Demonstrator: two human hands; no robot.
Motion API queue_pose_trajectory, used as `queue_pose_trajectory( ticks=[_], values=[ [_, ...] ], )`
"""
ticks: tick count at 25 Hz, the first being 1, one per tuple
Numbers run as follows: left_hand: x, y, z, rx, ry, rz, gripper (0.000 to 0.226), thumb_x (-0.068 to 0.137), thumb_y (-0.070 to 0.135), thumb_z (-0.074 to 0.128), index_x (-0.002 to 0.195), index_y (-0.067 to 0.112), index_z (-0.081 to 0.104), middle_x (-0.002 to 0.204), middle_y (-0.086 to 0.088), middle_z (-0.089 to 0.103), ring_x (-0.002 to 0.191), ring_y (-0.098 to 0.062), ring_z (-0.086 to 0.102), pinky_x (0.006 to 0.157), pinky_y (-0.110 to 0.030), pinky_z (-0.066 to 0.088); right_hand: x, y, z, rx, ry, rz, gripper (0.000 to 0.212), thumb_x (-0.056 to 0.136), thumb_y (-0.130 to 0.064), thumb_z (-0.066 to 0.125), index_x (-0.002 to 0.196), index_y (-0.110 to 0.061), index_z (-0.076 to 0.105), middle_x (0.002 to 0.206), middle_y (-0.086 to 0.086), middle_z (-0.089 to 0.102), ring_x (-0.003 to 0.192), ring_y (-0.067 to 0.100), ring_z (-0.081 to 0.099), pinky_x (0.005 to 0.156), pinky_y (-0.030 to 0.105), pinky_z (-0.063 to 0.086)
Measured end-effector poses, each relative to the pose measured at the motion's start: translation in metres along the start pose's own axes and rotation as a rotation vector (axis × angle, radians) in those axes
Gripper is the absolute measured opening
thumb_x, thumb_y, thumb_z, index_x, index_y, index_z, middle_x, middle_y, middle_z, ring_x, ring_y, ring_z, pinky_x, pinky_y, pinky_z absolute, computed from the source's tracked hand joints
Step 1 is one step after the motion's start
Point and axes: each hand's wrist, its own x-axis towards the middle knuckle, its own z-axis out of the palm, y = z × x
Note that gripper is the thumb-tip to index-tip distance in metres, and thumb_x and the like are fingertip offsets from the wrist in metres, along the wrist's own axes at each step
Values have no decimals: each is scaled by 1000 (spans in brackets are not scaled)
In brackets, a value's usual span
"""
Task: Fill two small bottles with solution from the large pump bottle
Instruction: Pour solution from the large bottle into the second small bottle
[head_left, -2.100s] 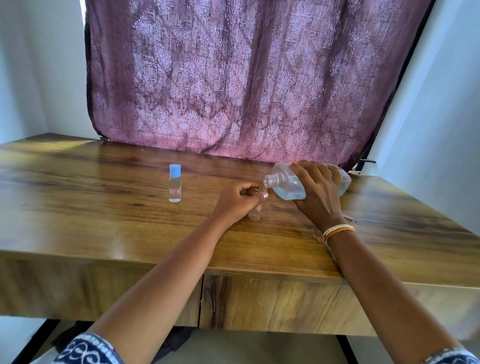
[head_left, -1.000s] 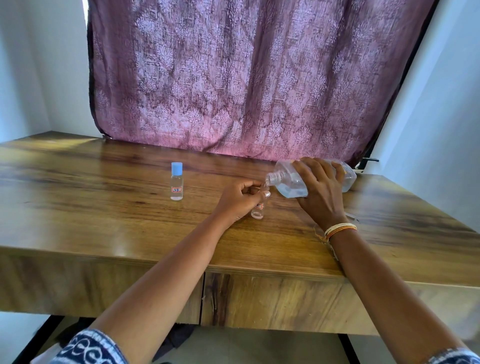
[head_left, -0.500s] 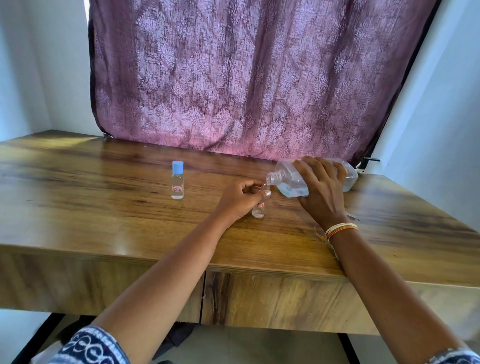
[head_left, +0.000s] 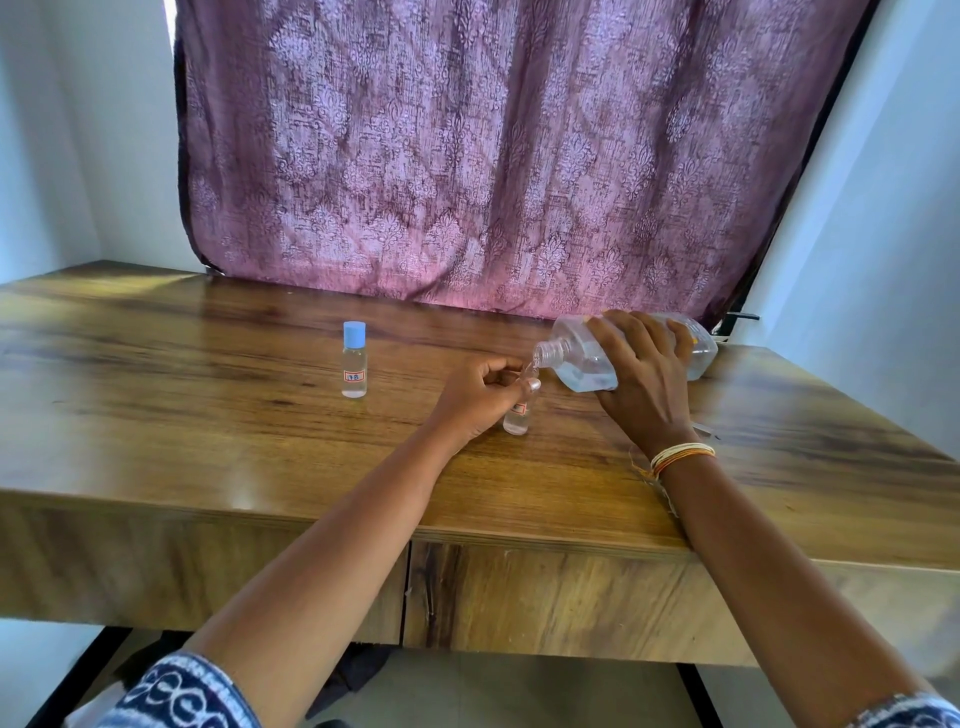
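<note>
My right hand (head_left: 641, 382) grips the large clear bottle (head_left: 576, 361), which has no pump on it and lies tipped on its side with its open neck pointing left. That neck touches the mouth of a small open bottle (head_left: 517, 418) standing on the wooden table (head_left: 208, 415). My left hand (head_left: 480, 397) pinches this small bottle near its top, and the fingers hide its upper half. A second small bottle (head_left: 354, 366) with a blue cap and a red-edged label stands upright to the left, apart from both hands.
A purple patterned curtain (head_left: 493, 156) hangs right behind the table's far edge. The table's front edge runs under my forearms, with a drawer seam below. White walls stand on both sides.
The large bottle's neck has come down and left until it meets the small bottle's mouth. My left hand has kept its hold on the small bottle. The capped bottle has not moved.
</note>
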Motion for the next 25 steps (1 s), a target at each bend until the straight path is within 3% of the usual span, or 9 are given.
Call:
queue_pose_trajectory(
  ticks=[8,13,16,19,25],
  values=[
    [1,-2,0,6,7,-9,28,80,20,76,107,13,72,90,-4,70,70,0,61,63,-9,47,1,0,-1,1,16,0,53,77,-24,65,126,-26,48,125,4,60,113,29,54,97,51,35],
    [2,-4,0,1,6,-1,23,80,20,77,102,14,73,96,-17,72,73,-5,62,66,-15,49,1,-1,-2,-6,20,6,55,74,-23,64,127,-26,49,125,3,60,113,27,52,97,50,34],
    [2,-4,-1,21,10,13,22,80,20,77,101,16,73,88,-6,70,65,5,58,62,-9,44,1,-1,-2,-13,15,4,54,75,-24,63,127,-26,49,125,3,59,114,26,50,97,50,34],
    [3,-6,0,16,5,8,26,80,21,77,104,14,73,87,-2,70,68,2,58,66,-14,45,1,-1,-2,-19,19,1,53,75,-25,63,127,-26,49,125,3,60,114,26,50,97,50,33],
    [3,-5,0,11,10,8,23,80,22,77,102,16,74,97,-15,73,69,0,60,65,-15,47,1,-1,-2,-13,17,6,56,74,-22,65,127,-26,48,125,4,59,115,26,49,98,50,33]
  ],
)
